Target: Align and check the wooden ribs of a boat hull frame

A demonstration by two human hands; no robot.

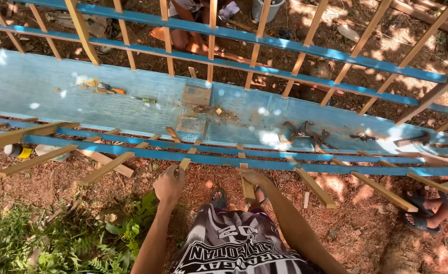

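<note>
left hand fingers clamp wooden slat | right hand grips another slat | dirt ground

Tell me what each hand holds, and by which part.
Left hand grips one wooden slat at its near end; right hand grips the next slat near its middle.

"What sort of place is this?"

"An outdoor work yard. The ground is bare red dirt with wood chips, and green weeds grow in one corner."

"How can you tell people build things here?"

"A long blue board lies under blue rails with plain wooden ribs (it looks like a boat frame). Small tools lie on the board, and sun spots fall through trees."
</note>
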